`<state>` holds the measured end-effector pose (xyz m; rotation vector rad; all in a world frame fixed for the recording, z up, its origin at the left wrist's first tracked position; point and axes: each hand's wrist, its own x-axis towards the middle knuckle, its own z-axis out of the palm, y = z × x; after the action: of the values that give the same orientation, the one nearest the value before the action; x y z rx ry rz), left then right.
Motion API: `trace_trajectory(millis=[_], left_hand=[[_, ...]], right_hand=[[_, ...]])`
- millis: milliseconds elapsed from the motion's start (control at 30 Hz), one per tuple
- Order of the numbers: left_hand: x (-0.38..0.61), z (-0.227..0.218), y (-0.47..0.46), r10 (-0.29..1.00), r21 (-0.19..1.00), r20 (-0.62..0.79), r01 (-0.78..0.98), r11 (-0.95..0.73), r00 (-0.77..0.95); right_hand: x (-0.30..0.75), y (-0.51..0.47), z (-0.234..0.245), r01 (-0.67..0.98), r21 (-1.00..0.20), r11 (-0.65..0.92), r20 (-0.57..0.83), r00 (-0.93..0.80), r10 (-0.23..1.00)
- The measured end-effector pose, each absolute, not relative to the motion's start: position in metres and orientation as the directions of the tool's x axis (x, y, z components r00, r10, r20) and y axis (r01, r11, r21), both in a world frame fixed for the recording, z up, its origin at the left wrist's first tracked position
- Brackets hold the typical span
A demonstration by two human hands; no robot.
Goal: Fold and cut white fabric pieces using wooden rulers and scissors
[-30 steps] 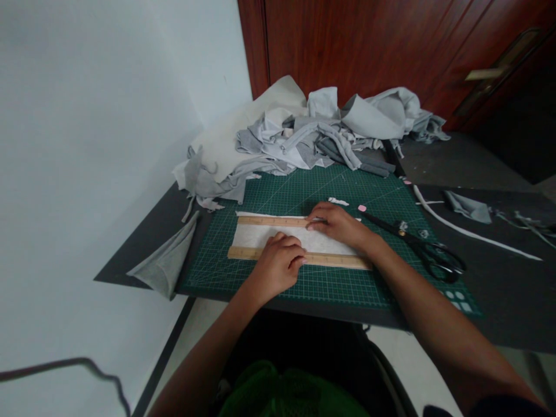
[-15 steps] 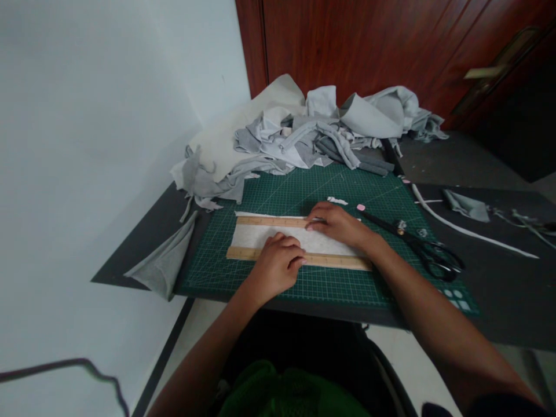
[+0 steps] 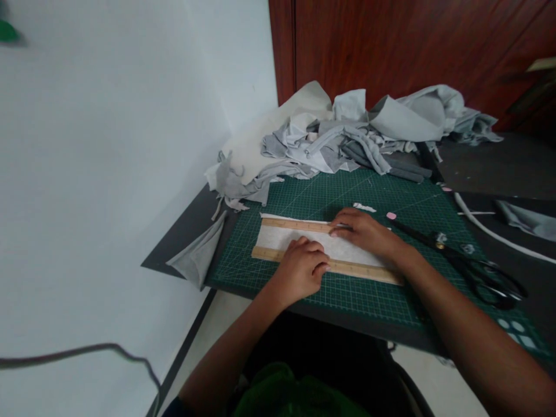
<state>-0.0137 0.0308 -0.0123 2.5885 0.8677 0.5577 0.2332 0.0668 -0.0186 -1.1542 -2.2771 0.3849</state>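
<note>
A strip of white fabric (image 3: 278, 238) lies on the green cutting mat (image 3: 347, 298). Two wooden rulers rest along its long sides, the far ruler (image 3: 295, 225) and the near ruler (image 3: 362, 270). My left hand (image 3: 304, 266) is closed at the near ruler, its thumb and curled fingers gripping the edge while the knuckles lie over the fabric. At the far ruler, my right hand (image 3: 362, 231) has its thumb and fingers pinched on the ruler and the fabric's edge. Its palm and wrist hide the strip's right end.
Black scissors (image 3: 464, 263) lie on the mat to the right, near a pink piece (image 3: 391, 215). Grey and white fabric scraps (image 3: 321, 142) are heaped at the back. A grey cloth (image 3: 197, 255) hangs over the table's left edge, beside the white wall (image 3: 108, 174).
The head view has turned left, so everything sits further right in the picture. Both hands stay at the same rulers, with no clear movement over the fabric.
</note>
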Motion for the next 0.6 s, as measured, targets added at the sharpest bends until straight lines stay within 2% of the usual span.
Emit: trace_trajectory(millis=[600], left_hand=[[-0.0145,-0.0110,0.0281,0.629,0.426,0.257,0.498,-0.755,0.734]], right_hand=[[0.2313,0.0690,-0.0215,0.635,-0.490,0.597,0.378,-0.462,0.802]])
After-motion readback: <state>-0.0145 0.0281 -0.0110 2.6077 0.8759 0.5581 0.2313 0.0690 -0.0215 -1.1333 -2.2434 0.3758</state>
